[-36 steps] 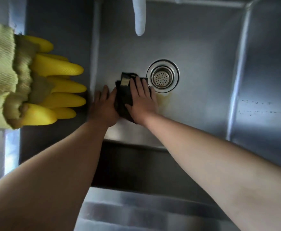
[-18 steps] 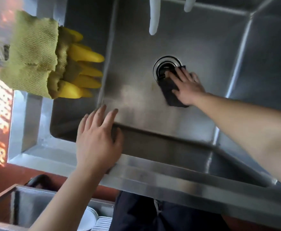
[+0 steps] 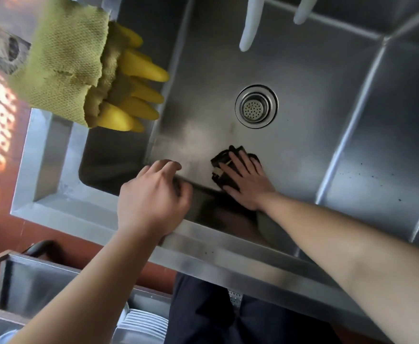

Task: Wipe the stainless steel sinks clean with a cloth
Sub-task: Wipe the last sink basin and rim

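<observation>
One cloth (image 3: 224,167) under flat right hand (image 3: 247,184); left hand (image 3: 151,197) loosely curled, empty; one sink (image 3: 302,100).

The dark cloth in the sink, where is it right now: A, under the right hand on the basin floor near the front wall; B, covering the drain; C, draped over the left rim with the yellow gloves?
A: the right hand presses the dark cloth flat on the basin floor, apart from the uncovered drain.

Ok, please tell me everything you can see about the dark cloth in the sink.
The dark cloth is black or near black, folded into a bunched pad, with a small pale tag at its left edge. It lies flat on the steel sink floor, near the front wall and below the round drain, apart from it. The right hand presses on it with straight fingers, covering its right part.
</observation>
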{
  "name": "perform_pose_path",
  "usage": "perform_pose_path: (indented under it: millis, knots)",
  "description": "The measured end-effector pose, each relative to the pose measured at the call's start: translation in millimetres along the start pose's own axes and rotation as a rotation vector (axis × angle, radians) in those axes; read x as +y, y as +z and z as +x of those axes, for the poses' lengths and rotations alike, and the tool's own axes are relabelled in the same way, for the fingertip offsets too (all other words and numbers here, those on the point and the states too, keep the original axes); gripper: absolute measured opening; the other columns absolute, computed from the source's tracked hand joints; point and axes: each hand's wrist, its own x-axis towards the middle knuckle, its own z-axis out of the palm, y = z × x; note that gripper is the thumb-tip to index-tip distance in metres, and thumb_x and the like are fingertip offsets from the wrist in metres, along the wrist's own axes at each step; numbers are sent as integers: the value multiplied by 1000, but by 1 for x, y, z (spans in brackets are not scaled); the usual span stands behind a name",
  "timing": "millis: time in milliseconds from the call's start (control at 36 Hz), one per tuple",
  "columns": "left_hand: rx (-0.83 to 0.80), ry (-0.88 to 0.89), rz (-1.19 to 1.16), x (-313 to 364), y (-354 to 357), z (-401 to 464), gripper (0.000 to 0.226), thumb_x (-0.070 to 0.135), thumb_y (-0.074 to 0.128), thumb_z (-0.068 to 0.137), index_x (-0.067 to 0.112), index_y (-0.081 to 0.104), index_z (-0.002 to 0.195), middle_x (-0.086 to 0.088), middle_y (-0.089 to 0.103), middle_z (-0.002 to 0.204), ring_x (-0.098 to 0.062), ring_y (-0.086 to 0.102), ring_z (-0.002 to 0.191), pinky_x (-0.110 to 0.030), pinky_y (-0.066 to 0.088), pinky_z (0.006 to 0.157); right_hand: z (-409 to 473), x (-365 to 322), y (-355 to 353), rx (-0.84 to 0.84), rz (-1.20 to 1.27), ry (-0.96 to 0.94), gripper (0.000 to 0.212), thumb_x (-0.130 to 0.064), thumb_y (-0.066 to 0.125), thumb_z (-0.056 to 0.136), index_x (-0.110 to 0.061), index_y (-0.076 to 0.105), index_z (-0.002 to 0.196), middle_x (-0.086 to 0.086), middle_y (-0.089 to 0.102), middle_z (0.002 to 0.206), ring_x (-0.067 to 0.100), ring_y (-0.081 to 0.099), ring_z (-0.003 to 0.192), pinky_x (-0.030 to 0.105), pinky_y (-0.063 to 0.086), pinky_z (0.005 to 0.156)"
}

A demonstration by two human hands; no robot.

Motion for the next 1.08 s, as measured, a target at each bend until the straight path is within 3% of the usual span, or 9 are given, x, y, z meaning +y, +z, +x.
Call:
perform_pose_path:
  millis: [167,306,417,500,583,750,889,972,1083]
  knots:
    - [39,10,-15,1,1,-1,44,38,48,85,26,61,125,8,63,128,-22,65,107,-32,44,63,65,-15,-39,90,-91,-26,65,-56,27,103,-37,0,159,-1,-17,168,26,-24,152,45,-11,123]
    - [34,10,-11,1,2,0,44,37,46,85,26,63,124,8,65,126,-21,65,107,-30,43,61,106,0,-95,154,-53,72,65,-47,41,100,-37,13,158,-1,-5,169,27,-10,155,48,1,124]
    - [76,41,-17,0,1,-1,51,37,48,83,23,60,130,2,62,133,-25,54,126,-39,52,83,105,0,-113,91,-9,82,67,-40,48,97,-41,19,157,0,-1,170,29,-6,155,48,3,125]
    - [72,62,7,-2,-1,1,59,39,47,82,21,55,138,-6,55,143,-32,37,142,-50,37,112,86,-3,-101,6,-14,-25,74,-33,55,91,-44,21,156,-3,0,169,28,-9,155,52,1,124]
    - [46,73,63,-2,-2,1,66,46,42,85,25,45,147,-8,44,154,-32,22,150,-53,19,122,58,-2,-76,-81,-18,-102,78,-26,56,88,-46,22,155,-8,-3,169,22,-13,155,51,-3,123]
    - [34,104,91,-1,-8,-1,76,45,45,86,29,24,158,-10,19,166,-30,5,155,-52,4,124,2,-10,-48,-20,-80,-19,77,-37,52,92,-46,11,157,-7,-11,168,23,-12,155,58,-4,119]
    - [378,229,-57,-12,-29,-1,73,40,58,91,30,27,157,-16,13,165,-36,8,153,-59,10,121,-26,-4,-44,149,53,103,71,-31,52,95,-37,21,158,-3,-4,169,25,7,154,50,10,122]
    - [513,211,-35,-40,-64,30,68,46,49,96,27,27,157,-12,10,166,-36,7,153,-58,8,122,-26,1,-32,24,1,110,65,-38,40,102,-37,8,159,-5,-9,169,23,-9,155,46,-3,123]
    - [367,150,185,-83,-99,87,68,56,32,98,31,16,160,-7,1,168,-35,-4,154,-55,-2,123,-12,0,-21,-29,-23,159,69,-41,33,103,-39,-9,158,-7,-21,166,22,-21,153,44,-11,122]
